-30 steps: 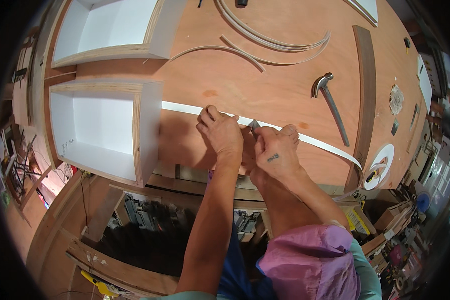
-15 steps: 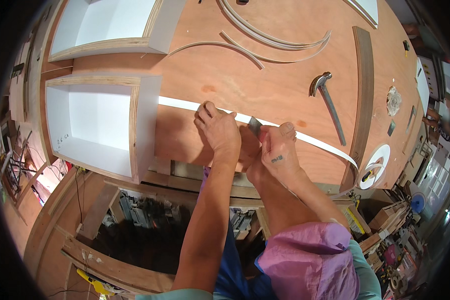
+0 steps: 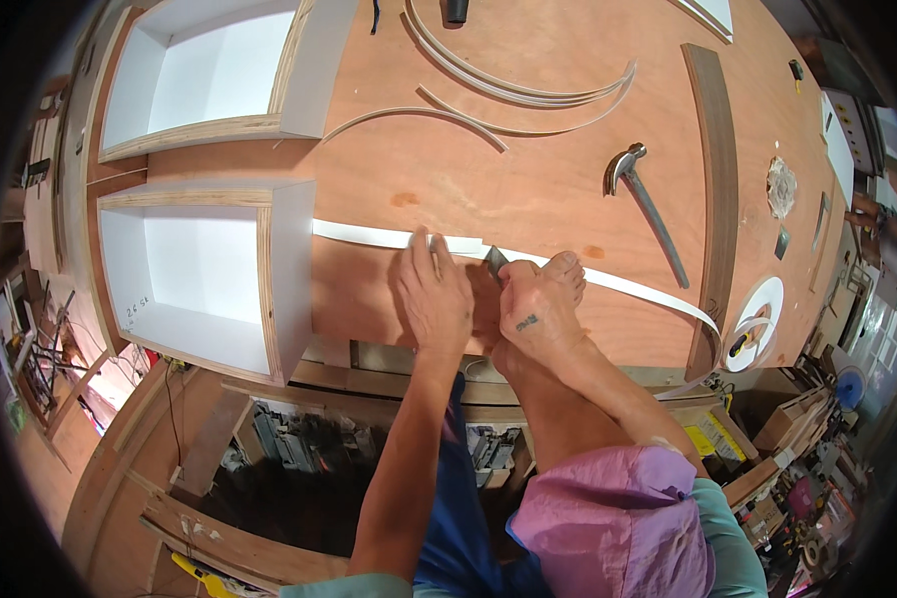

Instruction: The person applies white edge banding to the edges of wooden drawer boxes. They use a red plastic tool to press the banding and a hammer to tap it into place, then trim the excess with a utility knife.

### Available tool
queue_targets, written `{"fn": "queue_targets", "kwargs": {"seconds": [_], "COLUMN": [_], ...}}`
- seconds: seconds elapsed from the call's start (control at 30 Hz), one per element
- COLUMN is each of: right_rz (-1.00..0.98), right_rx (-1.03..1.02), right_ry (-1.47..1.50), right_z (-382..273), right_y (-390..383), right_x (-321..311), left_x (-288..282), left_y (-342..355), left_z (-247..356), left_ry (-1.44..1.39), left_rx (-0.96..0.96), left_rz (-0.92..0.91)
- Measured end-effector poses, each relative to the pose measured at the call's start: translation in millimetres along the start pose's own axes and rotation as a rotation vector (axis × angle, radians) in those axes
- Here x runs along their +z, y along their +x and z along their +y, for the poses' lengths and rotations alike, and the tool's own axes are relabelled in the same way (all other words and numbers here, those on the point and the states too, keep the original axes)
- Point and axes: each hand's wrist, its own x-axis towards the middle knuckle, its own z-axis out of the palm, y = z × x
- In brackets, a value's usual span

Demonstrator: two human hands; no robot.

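Note:
A white edging strip (image 3: 349, 231) runs across the plywood tabletop, with a break in its line between my hands. My left hand (image 3: 437, 294) lies over the left piece, fingers stretched out and resting on it near the cut end. In my right hand (image 3: 538, 309) is a flat grey metal blade (image 3: 494, 261), its tip at the end of the right-hand strip (image 3: 638, 287). Bare toes (image 3: 565, 267) of my foot rest on that strip, right beside the hand. The blade's rear part is hidden by my fingers.
Two white open boxes with plywood edges, one nearer (image 3: 204, 269) and one farther (image 3: 224, 70), stand at left. Several curved strips (image 3: 508, 85) lie at the back. A claw hammer (image 3: 653, 214), a wooden batten (image 3: 713, 169) and a strip roll (image 3: 762, 299) are at right.
The strip now shows two offset ends at the blade, where it was one line. My left hand's fingers have straightened from a curled grip; my right hand has shifted slightly left.

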Motion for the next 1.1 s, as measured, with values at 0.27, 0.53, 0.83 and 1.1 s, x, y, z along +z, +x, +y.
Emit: {"fn": "queue_targets", "kwargs": {"seconds": [0.27, 0.53, 0.83, 1.1], "right_rz": [-0.079, -0.095, -0.109, -0.474], "right_rx": [0.083, 0.038, 0.108, 0.039], "right_ry": [0.000, -0.052, -0.032, 0.420], "right_z": [-8, -9, -7, 21], "right_y": [2, 4, 3, 11], "right_x": [-9, -12, -4, -49], "left_x": [18, 45, 44, 40], "left_y": [-33, -27, -18, -16], "left_z": [37, 23, 22, 24], "left_ry": [-0.537, -0.414, -0.425, -0.339], "left_rx": [-0.049, -0.008, -0.058, -0.027], "left_rz": [-0.217, -0.248, -0.367, -0.361]}}
